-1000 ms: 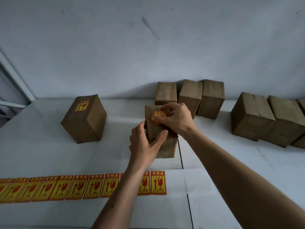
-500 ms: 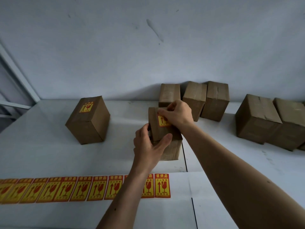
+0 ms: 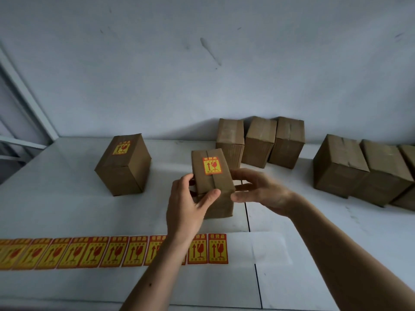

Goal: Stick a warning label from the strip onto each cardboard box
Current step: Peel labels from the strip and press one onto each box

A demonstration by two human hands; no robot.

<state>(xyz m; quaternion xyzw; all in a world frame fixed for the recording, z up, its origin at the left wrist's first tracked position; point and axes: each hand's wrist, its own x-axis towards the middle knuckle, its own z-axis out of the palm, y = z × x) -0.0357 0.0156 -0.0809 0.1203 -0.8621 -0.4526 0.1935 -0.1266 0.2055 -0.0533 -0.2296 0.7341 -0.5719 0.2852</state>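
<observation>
A small cardboard box [image 3: 213,176] stands at the table's middle with a yellow-and-red warning label [image 3: 211,165] stuck flat on its top. My left hand [image 3: 188,203] grips its left side, thumb on the near top edge. My right hand [image 3: 260,191] holds its right side with the fingers against the box. A strip of labels [image 3: 107,252] lies along the near table, partly under my left forearm. To the left stands a labelled box [image 3: 123,164].
Three plain boxes [image 3: 260,142] stand against the wall behind, and several larger ones [image 3: 363,171] line the right side. The white table [image 3: 67,209] has a seam running toward me at centre. Empty backing paper [image 3: 258,248] extends right of the strip.
My right hand has left the label on the box top and come down to the box's right side. The label now lies fully in view.
</observation>
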